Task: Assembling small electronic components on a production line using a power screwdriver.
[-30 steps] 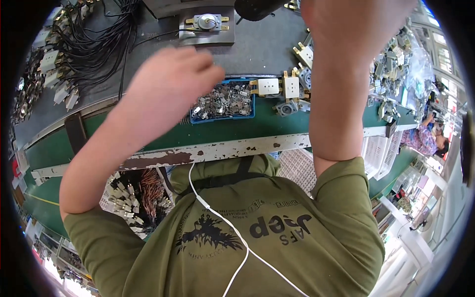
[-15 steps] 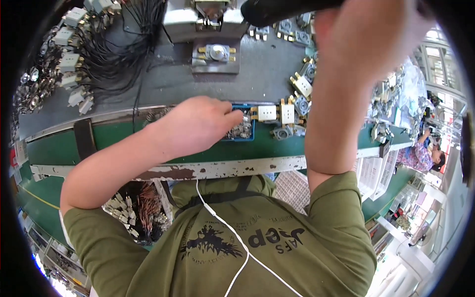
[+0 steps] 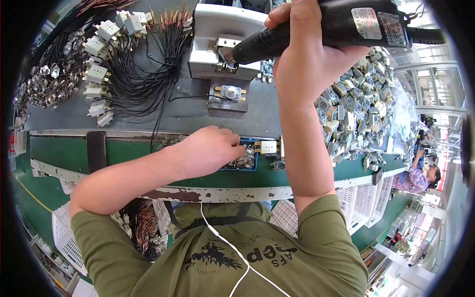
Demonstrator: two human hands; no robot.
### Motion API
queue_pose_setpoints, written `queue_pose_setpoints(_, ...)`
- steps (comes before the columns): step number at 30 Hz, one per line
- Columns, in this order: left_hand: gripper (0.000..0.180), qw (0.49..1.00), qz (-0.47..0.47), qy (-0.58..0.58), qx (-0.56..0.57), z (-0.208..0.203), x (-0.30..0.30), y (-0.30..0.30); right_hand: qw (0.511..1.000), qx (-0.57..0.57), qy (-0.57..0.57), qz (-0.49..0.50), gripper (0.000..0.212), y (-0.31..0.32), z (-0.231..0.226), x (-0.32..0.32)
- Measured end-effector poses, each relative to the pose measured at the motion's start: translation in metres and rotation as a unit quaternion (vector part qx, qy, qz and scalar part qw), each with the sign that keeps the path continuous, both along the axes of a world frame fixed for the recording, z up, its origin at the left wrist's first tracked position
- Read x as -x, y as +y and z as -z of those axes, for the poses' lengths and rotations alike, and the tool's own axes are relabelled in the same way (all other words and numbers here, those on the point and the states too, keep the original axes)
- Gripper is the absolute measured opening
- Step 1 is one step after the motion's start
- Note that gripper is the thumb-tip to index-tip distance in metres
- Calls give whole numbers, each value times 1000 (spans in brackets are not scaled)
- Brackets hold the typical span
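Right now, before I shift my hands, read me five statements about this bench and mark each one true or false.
1. The right hand grips the black power tool. True.
2. The left hand holds a white connector. False: its fingers are over the blue tray.
3. The black wires lie right of the white housing. False: they lie to its left.
4. A white cord hangs over the green shirt. True.
5. The blue tray holds sponges. False: it holds small metal parts.

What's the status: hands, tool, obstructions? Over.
Right hand gripping black tool, tip by white fixture. Left hand over blue tray, grasp unclear. Hand hides part of tray.
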State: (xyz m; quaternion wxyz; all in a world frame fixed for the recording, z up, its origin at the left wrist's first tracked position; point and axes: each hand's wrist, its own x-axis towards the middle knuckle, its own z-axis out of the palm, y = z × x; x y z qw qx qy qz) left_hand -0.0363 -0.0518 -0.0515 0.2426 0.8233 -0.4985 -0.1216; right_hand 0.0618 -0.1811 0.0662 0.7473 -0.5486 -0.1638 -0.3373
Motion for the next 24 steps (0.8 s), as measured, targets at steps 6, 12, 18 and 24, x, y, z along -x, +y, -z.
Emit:
queue_pose_setpoints(6,15,1000,-17,-9,24,1,2,-2,999,16,21,-24,26,4,3,-1)
queue_pose_setpoints(12,15,999,-17,-1,31,-4,1,-1,999,4,11,-30,55,18,9,-2)
queue_pose_setpoints(18,17,1000,-14,-7,27,-19,-7,6,993,73,-29,-90,57,17,-2,-15)
queue_pose_setpoints(24,7,941,-271,-134,149,-56,-44,39,989,65,-76,-109,52,2,3,-8)
